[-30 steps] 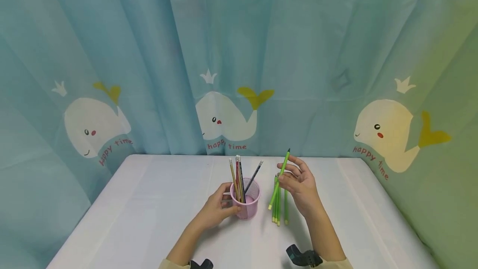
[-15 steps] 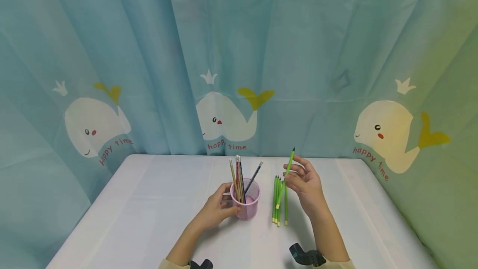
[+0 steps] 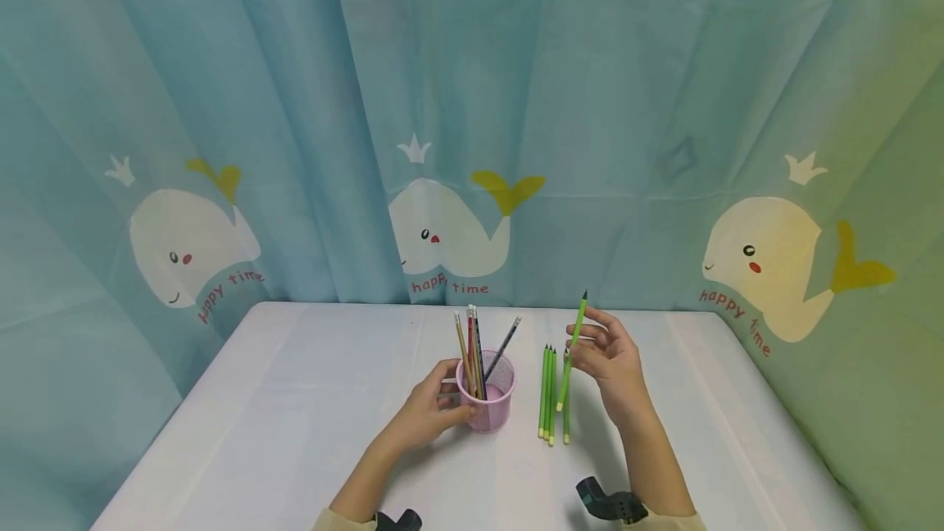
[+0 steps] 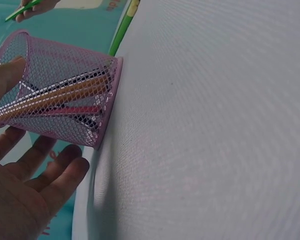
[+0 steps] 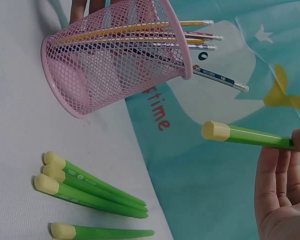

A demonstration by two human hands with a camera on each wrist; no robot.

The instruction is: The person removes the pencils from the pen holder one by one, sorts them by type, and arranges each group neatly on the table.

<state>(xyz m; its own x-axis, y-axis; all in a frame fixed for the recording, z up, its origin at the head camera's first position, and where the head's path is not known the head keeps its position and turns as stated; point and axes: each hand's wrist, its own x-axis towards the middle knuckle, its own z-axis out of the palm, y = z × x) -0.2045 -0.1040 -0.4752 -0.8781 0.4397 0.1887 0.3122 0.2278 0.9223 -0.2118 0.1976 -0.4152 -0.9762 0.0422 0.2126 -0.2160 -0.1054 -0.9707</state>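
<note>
A pink mesh pencil cup (image 3: 490, 415) stands upright on the table, with several yellow, red and dark pencils (image 5: 217, 77) leaning inside it. My left hand (image 3: 428, 415) grips the cup from its left side, thumb at the front and fingers behind. To the right of the cup, my right hand (image 3: 614, 367) pinches a green pencil (image 5: 255, 136) between thumb and fingers. This pencil is raised above the table, black tip up and pale yellow end down. Three green pencils (image 3: 548, 396) lie close together beneath, and another green pencil (image 5: 107, 233) lies slightly apart on their right.
The white table (image 3: 295, 433) carries the cup and the loose pencils. A blue-green curtain (image 3: 619, 105) printed with white whales hangs right behind the table's far edge and along both sides. A dark wrist device (image 3: 608, 502) sits on the right forearm.
My right hand has moved a little to the right with the green pencil, away from the cup and from over the three pencils. My left hand and the cup have stayed in place.
</note>
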